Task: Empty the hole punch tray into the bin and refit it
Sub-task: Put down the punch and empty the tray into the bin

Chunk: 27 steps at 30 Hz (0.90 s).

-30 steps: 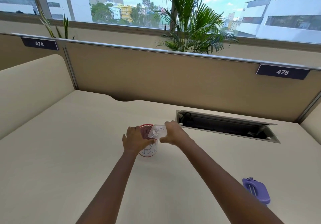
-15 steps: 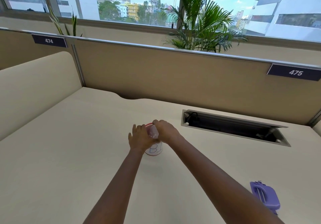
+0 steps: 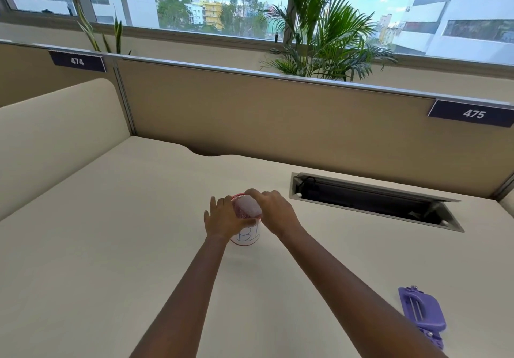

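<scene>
We find the right hand [image 3: 274,213] holding the clear tray [image 3: 248,207] over the bin [image 3: 246,234]; the left hand [image 3: 222,220] has its grip on the bin's side; the purple punch [image 3: 422,313] lies well apart on the counter [image 3: 111,246].

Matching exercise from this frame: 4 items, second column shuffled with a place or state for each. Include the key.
Items:
1. clear tray
2. bin
3. hole punch
4. cable hatch

Places or states:
A. lying on the desk at near right, untouched
B. steadied by the left hand, handwritten letters on its side
C. lid open, recessed in the desk at far right
D. held by the right hand over the red rim

Pairs: 1-D, 2-B, 3-A, 4-C
</scene>
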Tool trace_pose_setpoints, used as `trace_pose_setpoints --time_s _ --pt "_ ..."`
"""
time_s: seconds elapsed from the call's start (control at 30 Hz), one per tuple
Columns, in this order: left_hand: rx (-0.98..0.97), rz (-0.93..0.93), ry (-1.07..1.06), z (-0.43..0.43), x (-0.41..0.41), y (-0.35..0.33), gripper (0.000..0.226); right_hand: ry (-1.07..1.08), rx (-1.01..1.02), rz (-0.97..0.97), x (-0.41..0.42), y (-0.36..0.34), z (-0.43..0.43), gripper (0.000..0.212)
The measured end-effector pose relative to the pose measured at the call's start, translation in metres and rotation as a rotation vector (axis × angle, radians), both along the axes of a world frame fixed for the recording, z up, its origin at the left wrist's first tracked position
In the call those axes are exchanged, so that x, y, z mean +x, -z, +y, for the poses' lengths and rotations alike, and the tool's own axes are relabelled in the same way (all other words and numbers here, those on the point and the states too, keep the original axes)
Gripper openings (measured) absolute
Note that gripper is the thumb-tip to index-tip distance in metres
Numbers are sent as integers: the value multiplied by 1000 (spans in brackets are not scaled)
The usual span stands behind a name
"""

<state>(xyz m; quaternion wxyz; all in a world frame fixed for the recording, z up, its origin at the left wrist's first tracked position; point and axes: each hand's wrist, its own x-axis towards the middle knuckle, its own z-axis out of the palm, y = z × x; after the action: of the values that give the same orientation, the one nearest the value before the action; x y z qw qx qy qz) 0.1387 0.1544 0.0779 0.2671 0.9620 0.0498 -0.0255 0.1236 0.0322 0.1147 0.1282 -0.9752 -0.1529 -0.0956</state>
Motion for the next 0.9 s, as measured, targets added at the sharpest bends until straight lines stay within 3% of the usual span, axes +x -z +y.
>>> trace_pose_setpoints --time_s 0.27,0.47,0.63,0.77,0.9 --pt "1 16 6 -1 -1 -1 92 33 138 37 -6 5 -1 52" --pt "-16 26 1 0 0 1 94 306 777 239 -10 9 -9 55" --pt "-17 25 4 0 1 3 95 337 1013 406 -11 12 -15 63" --pt "-39 27 -1 0 0 3 95 325 1012 393 -13 14 -16 61" --pt "-35 29 -10 0 1 3 94 282 755 174 -15 6 -11 57"
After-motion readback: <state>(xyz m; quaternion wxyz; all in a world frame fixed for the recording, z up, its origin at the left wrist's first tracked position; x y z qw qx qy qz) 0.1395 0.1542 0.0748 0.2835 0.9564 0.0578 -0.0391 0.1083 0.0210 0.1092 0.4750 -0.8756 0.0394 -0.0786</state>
